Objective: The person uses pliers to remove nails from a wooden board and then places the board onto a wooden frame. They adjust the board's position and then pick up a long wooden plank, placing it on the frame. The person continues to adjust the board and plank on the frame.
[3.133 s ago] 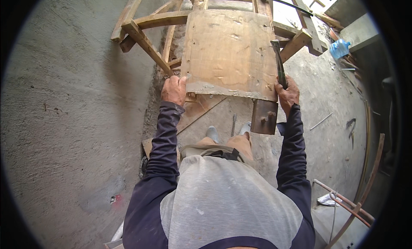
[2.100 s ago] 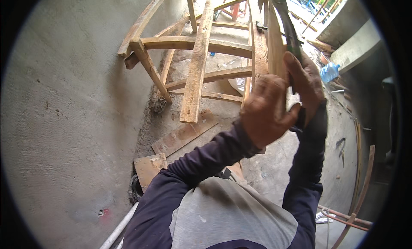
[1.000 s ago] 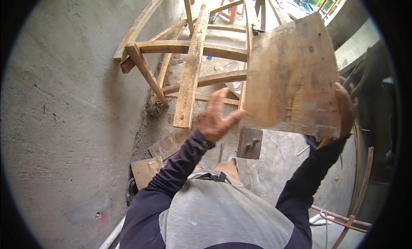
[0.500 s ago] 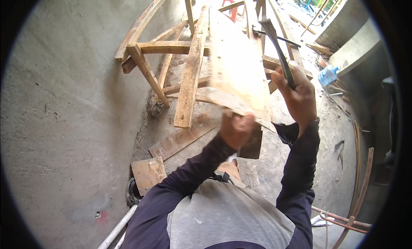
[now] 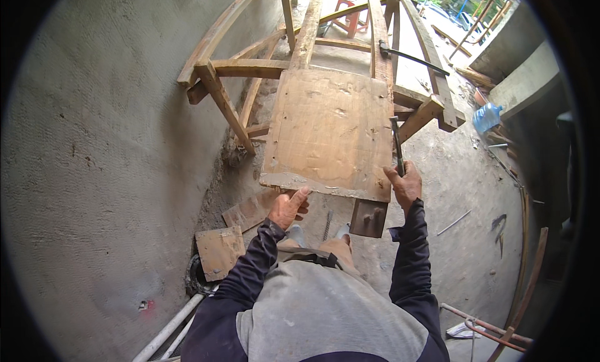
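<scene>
- Panel (image 5: pixel 331 131): ahead of the left fingers (image 5: pixel 302 208), left of the right fingers (image 5: pixel 411 169), on the frame (image 5: pixel 250 68)
- Hand tool (image 5: pixel 398 143): in the right fingers, beside the panel's right edge
- Block (image 5: pixel 369 219): between left and right fingers, at the panel's near edge
- Hammer (image 5: pixel 412 59): on the frame, beyond the right fingers
- Board (image 5: pixel 219 252): left of and behind the left fingers
- Bottle (image 5: pixel 487 117): ahead and right of the right fingers

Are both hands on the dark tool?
No, only the right hand holds the dark tool, while the left hand is at the near edge of the wooden board.
</scene>
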